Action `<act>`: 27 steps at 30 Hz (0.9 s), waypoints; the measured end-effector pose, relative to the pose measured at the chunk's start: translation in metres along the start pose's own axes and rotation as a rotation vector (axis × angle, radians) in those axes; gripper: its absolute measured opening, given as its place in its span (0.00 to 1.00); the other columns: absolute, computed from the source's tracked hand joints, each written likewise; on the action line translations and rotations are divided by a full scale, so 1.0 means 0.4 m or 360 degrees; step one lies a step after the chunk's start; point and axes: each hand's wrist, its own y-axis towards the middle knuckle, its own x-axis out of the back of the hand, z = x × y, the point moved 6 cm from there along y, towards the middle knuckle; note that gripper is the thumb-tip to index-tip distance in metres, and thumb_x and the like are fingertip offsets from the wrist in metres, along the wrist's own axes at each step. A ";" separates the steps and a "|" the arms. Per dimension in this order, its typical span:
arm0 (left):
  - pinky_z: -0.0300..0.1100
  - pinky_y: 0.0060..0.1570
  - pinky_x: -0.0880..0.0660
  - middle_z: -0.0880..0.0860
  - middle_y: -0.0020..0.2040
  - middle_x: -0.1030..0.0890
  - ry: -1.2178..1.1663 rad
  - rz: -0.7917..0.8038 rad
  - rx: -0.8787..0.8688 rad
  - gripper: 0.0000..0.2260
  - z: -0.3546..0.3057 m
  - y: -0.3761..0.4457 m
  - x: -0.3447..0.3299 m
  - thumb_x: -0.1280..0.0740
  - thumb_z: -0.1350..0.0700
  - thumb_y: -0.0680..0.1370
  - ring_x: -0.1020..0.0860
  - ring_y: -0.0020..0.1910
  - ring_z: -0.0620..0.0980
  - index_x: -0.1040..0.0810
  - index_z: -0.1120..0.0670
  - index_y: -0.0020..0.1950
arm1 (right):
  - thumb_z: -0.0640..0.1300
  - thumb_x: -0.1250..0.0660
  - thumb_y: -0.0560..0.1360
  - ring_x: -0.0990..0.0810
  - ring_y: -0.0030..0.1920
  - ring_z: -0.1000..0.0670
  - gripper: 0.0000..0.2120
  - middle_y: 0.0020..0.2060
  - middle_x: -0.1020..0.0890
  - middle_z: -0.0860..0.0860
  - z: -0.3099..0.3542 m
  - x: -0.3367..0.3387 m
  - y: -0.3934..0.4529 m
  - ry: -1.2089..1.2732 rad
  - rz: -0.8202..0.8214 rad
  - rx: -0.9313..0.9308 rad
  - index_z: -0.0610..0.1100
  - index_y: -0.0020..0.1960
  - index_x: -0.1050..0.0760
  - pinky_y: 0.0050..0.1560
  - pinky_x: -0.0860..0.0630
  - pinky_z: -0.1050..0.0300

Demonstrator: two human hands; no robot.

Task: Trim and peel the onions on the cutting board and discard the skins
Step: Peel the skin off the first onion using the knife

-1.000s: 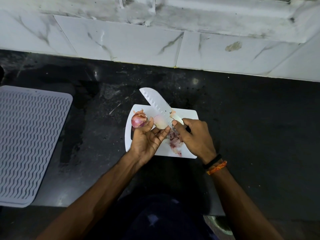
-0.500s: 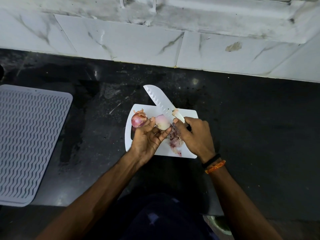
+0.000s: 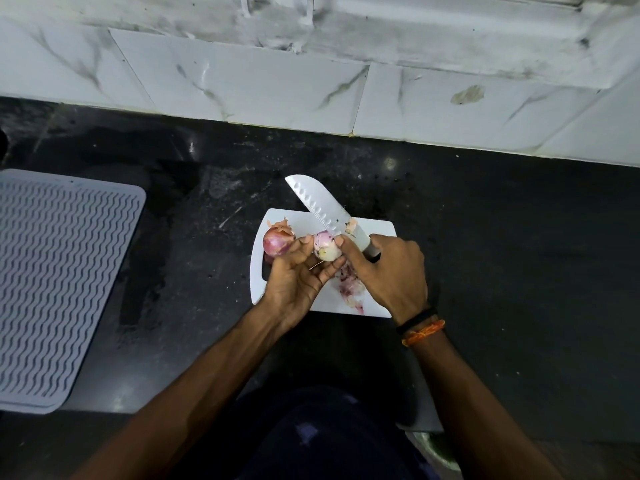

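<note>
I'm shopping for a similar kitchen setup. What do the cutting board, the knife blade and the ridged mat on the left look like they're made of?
Cutting board: probably plastic; thin, matte white, with a moulded handle slot.
Knife blade: a pale, dimpled surface with a soft sheen; steel or white ceramic, the look leaves it open.
Ridged mat: likely silicone or soft rubber; matte grey, wavy moulded ribs, rounded corners.
</note>
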 end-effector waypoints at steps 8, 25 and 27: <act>0.51 0.60 0.23 0.60 0.57 0.18 0.0004 -0.0066 -0.0010 0.11 0.001 0.006 0.006 0.41 0.63 0.81 0.20 0.57 0.57 0.22 0.59 0.60 | 0.63 0.33 0.73 0.23 0.26 0.57 0.21 0.23 0.23 0.58 0.009 -0.012 -0.024 0.0368 0.0228 -0.0079 0.47 0.33 0.19 0.28 0.34 0.68; 0.57 0.61 0.23 0.69 0.69 0.28 -0.0078 0.0017 0.0069 0.17 0.002 0.008 0.008 0.33 0.59 0.76 0.21 0.58 0.64 0.28 0.59 0.63 | 0.49 0.27 0.74 0.20 0.34 0.59 0.08 0.34 0.20 0.60 -0.038 0.018 -0.011 0.0406 0.0129 -0.0207 0.45 0.42 0.19 0.34 0.30 0.69; 0.57 0.61 0.23 0.68 0.67 0.26 -0.0054 0.0024 0.0056 0.14 0.000 0.008 0.007 0.33 0.59 0.76 0.21 0.57 0.63 0.26 0.61 0.60 | 0.50 0.28 0.75 0.18 0.37 0.56 0.10 0.37 0.17 0.56 -0.034 0.015 -0.010 0.0454 0.0124 -0.0188 0.42 0.45 0.18 0.36 0.25 0.64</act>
